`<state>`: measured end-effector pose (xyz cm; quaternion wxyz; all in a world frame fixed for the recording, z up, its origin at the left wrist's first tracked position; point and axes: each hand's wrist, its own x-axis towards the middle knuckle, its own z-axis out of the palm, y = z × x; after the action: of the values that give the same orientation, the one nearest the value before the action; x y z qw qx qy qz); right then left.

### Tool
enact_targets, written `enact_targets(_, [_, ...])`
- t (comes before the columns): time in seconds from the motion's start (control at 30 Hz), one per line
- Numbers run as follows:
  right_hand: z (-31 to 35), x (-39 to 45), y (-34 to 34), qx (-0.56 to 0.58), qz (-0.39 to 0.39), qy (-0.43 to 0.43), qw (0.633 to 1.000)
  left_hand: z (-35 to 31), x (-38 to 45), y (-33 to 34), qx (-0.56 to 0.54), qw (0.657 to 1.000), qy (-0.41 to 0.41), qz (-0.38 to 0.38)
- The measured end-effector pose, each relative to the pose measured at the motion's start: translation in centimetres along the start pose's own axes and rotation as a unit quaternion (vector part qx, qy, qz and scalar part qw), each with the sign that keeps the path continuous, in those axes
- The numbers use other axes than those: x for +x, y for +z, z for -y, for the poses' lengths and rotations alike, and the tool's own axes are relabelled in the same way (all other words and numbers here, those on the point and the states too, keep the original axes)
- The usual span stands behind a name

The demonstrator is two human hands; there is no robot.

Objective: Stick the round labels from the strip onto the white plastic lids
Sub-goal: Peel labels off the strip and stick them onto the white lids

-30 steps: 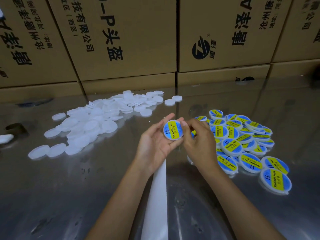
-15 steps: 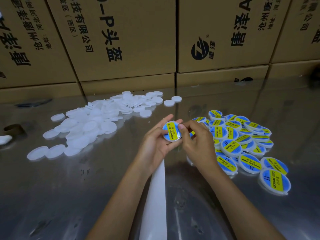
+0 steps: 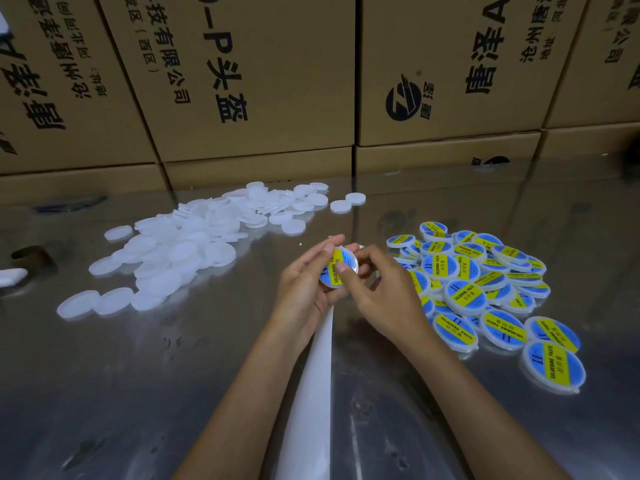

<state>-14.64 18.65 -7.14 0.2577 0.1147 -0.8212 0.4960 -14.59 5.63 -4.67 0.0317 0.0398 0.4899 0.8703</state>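
Note:
My left hand (image 3: 304, 289) holds a white lid (image 3: 337, 271) with a blue and yellow round label on it, fingers curled round its far edge. My right hand (image 3: 381, 289) is against the same lid, its thumb pressing on the label and its fingers behind the rim. A white backing strip (image 3: 311, 393) runs from under my hands down to the frame's bottom edge. Several bare white lids (image 3: 180, 251) lie heaped at the left. Several labelled lids (image 3: 485, 289) lie heaped at the right.
The work surface is shiny metal (image 3: 138, 393). Stacked cardboard boxes (image 3: 259, 81) with black print wall off the back. A dark roll core (image 3: 29, 256) and a white piece (image 3: 12, 276) sit at the far left edge.
The lid has turned in my hands from facing me to tilted sideways. My right thumb has moved from the lid's rim onto the label.

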Motion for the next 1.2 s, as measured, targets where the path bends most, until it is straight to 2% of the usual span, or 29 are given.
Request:
enact_targets(0.2, [-0.1, 0.3, -0.2, -0.011, -0.033, -0.006, 0.999, -0.3, 0.0, 0.1, -0.022, 0.999, -0.014, 0.03])
enact_targets(0.37, [-0.1, 0.5, -0.4, -0.027, -0.065, -0.016, 0.997, -0.3, 0.0, 0.3, 0.017, 0.999, 0.022, 0.022])
enact_targets(0.5, [-0.6, 1.4, -1.8, 0.03, -0.144, 0.067, 0.987, -0.5, 0.1, -0.2, 0.023, 0.999, 0.043, -0.016])
enact_targets(0.67, [-2.6, 2.2, -4.9, -0.098, -0.22, 0.179, 0.954, -1.0, 0.5, -1.2, -0.03, 0.997, 0.059, -0.046])
enact_targets(0.77, [-3.5, 2.2, -6.1, -0.179, -0.23, 0.217, 0.932, -0.9, 0.8, -1.7, 0.013, 0.995, 0.061, -0.076])
enact_targets(0.9, [-3.7, 2.1, -6.8, -0.21, -0.25, 0.251, 0.911, -0.5, 1.2, -2.5, 0.082, 0.988, 0.048, -0.12])
enact_targets(1.0, [-3.3, 2.0, -6.6, -0.201, -0.26, 0.225, 0.917, 0.1, 1.5, -3.1, 0.177, 0.965, 0.07, -0.182])
enact_targets(1.07, [-2.7, 1.9, -5.9, -0.177, -0.249, 0.184, 0.934, 0.6, 1.9, -3.5, 0.241, 0.94, 0.095, -0.221])
enact_targets(1.2, [-0.8, 0.8, -2.8, -0.162, -0.17, 0.057, 0.97, 0.9, 2.9, -4.6, 0.407, 0.866, 0.092, -0.277])
